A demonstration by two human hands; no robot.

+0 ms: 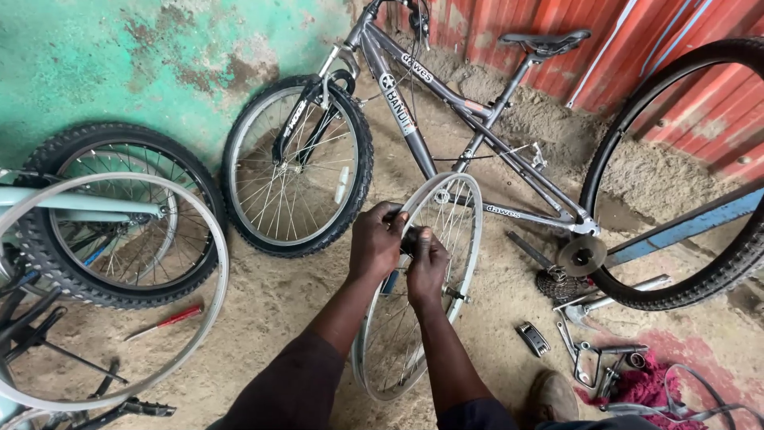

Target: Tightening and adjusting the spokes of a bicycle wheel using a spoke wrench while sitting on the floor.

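1. While both hands work at its upper edge, one bare silver wheel rim (pixel 434 263) stands upright on the sandy ground in front of the person.
2. Beyond the rim leans one grey bicycle (pixel 446 103); its front wheel (pixel 296 166) is just left of the rim.
3. Left of the rim are one knobby tyre (pixel 119 211) and a second bare rim (pixel 111 287), with one red-handled screwdriver (pixel 169 320) near them.
4. Right of the rim lie one cassette (pixel 557 280) and one large tyre (pixel 676 171).
5. Left hand (pixel 376 241): fingers curled, gripping the rim's edge.
6. Right hand (pixel 427 267): closed, pinching a small dark part against the rim; what it is, I cannot tell.
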